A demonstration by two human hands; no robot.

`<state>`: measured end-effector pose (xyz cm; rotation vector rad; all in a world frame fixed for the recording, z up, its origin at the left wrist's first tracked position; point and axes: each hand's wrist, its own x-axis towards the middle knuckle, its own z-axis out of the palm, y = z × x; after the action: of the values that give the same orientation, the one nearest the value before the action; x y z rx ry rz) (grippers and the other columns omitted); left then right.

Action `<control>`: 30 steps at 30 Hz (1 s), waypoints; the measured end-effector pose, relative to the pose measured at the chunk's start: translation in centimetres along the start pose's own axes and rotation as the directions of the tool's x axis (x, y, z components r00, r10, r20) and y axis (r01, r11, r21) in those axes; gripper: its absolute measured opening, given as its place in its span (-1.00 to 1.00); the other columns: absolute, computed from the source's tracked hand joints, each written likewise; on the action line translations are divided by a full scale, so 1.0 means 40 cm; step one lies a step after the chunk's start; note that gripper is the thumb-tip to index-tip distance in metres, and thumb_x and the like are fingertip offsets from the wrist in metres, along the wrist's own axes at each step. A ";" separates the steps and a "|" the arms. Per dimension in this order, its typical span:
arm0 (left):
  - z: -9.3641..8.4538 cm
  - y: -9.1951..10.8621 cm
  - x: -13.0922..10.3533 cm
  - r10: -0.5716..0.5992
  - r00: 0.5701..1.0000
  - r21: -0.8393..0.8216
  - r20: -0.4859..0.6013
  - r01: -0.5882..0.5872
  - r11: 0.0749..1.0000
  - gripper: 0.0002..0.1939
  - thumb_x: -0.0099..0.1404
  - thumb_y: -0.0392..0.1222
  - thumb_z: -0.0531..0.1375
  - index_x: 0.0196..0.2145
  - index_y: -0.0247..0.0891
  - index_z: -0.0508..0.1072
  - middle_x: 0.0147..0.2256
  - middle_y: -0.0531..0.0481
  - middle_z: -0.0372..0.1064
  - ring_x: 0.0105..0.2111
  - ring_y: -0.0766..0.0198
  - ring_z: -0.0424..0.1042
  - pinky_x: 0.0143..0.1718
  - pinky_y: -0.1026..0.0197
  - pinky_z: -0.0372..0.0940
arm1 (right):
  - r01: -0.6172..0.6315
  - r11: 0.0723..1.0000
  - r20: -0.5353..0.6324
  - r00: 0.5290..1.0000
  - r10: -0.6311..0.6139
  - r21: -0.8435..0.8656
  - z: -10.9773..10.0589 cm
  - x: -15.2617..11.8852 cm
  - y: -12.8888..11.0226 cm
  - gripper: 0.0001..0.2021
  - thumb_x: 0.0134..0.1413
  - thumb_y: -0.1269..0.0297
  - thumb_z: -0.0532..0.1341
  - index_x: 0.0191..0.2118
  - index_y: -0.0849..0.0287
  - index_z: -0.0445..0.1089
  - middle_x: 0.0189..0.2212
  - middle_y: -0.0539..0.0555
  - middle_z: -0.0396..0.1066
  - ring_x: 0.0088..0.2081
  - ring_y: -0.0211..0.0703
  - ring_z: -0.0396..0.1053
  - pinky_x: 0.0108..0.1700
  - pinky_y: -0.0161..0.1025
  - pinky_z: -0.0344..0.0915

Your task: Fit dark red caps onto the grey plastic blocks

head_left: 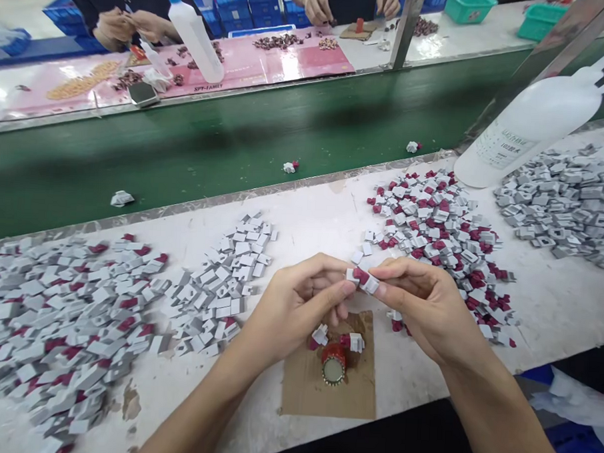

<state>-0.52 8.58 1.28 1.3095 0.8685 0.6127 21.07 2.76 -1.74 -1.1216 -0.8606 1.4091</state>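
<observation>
Between my two hands, above the cardboard, is a small grey and dark red plastic piece point(362, 277). My left hand point(303, 300) pinches its left, grey end between thumb and forefinger. Its right end is held in the fingertips of my right hand point(421, 298). Below them, a brown cardboard square point(300, 387) bears a red bottle cap or small cup with a crimped rim point(334, 368). Two more grey and red pieces point(351, 342) lie just behind the cap, partly near my left fingers.
Piles of grey and red parts lie left point(78, 310) and right point(432, 219), with grey parts point(219, 283) mid-left and far right point(573, 205). A white bottle point(536, 130) leans behind. Beyond a green conveyor point(210, 149) with loose pieces, other people's hands point(135, 25) work.
</observation>
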 end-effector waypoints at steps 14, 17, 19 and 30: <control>-0.115 -0.017 0.052 0.066 0.991 0.178 -0.114 -0.045 0.983 -0.79 0.55 0.00 0.35 -0.06 -0.18 0.65 -0.09 -0.10 0.63 -0.39 0.22 0.65 -0.35 0.17 0.62 | 0.134 0.876 0.040 0.991 -0.130 -0.463 0.092 0.144 -0.004 -0.90 0.30 0.22 0.50 -0.12 0.05 0.75 -0.17 0.13 0.77 -0.12 0.07 0.75 -0.04 -0.01 0.71; -0.225 -0.015 0.129 0.147 0.913 0.296 -0.381 -0.030 0.955 -0.88 0.52 -0.13 0.34 -0.17 -0.20 0.62 -0.26 -0.10 0.62 -0.39 0.19 0.59 -0.38 0.17 0.52 | 0.204 0.697 0.084 0.976 -0.203 -0.687 0.169 0.325 -0.016 -0.68 0.32 0.53 0.33 0.09 0.15 0.71 0.12 0.23 0.71 0.06 0.10 0.70 0.20 0.09 0.62; -0.309 -0.020 0.189 0.161 0.798 0.323 -0.581 0.045 0.945 -0.93 0.49 -0.24 0.32 -0.22 -0.19 0.56 -0.34 -0.07 0.57 -0.40 0.17 0.56 -0.40 0.16 0.44 | 0.233 0.625 0.115 0.968 -0.224 -0.745 0.238 0.455 -0.012 -0.56 0.34 0.63 0.24 0.21 0.20 0.67 0.28 0.29 0.60 0.17 0.13 0.65 0.34 0.13 0.51; -0.543 -0.031 0.355 0.114 0.774 0.532 -0.622 0.312 0.787 -0.67 0.68 -0.03 0.24 0.16 -0.33 0.59 0.10 -0.15 0.57 0.05 0.03 0.62 0.09 -0.07 0.57 | 0.263 0.410 0.226 0.964 -0.137 -0.873 0.384 0.660 -0.069 -0.73 0.21 0.62 0.38 -0.04 0.28 0.75 -0.05 0.27 0.74 0.05 0.21 0.69 0.23 0.08 0.53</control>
<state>-10.68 32.03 -3.44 1.6428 1.8146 0.7245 8.16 30.44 0.93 -1.6424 -1.9200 0.7287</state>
